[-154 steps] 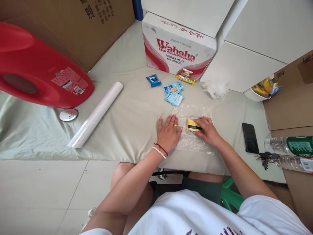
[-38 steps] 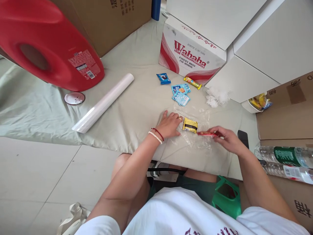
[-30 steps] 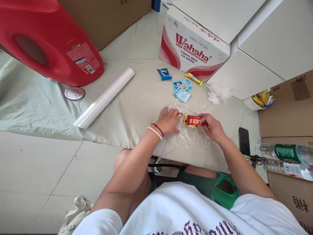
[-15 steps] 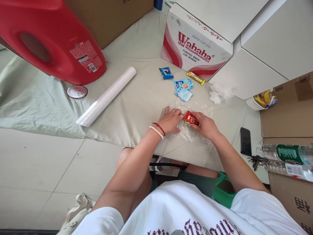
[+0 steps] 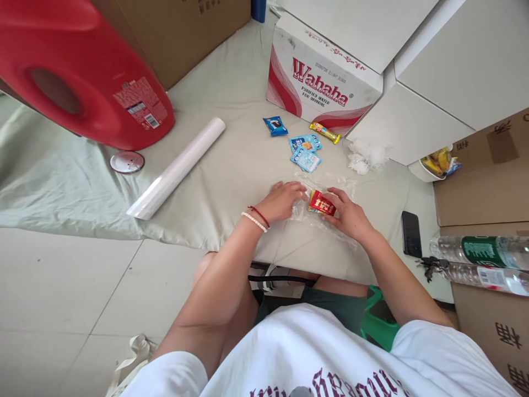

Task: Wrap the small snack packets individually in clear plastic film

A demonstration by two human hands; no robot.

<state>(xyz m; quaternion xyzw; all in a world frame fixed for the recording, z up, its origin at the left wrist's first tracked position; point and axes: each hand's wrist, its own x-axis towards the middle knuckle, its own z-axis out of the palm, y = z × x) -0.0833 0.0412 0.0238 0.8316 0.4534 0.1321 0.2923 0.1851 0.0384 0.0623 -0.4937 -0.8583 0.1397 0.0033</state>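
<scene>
A red snack packet (image 5: 323, 203), with a yellow edge showing from beneath it, lies on a crumpled sheet of clear plastic film (image 5: 308, 179). At the packet's right end is my right hand (image 5: 349, 214), its fingers and thumb around that end. My left hand (image 5: 283, 199) is on the left side of the film with its fingers curled together at the film's edge; the fingertips are partly hidden. Just beyond the film lie light-blue snack packets (image 5: 306, 159), a dark-blue packet (image 5: 275, 126) and a yellow snack stick (image 5: 325, 133).
Left on the cloth-covered table are a roll of plastic film (image 5: 177, 168), a round lid (image 5: 127, 162) and a big red jug (image 5: 136, 99). A Wahaha box (image 5: 322, 82) stands behind. Crumpled clear plastic (image 5: 367, 156), a phone (image 5: 411, 234), keys (image 5: 432, 266) and bottles (image 5: 483, 251) are right.
The red packet now lies flatter on the film, its printed face turned upward, and my right fingers are spread wider. My left hand has drawn its fingers in at the film.
</scene>
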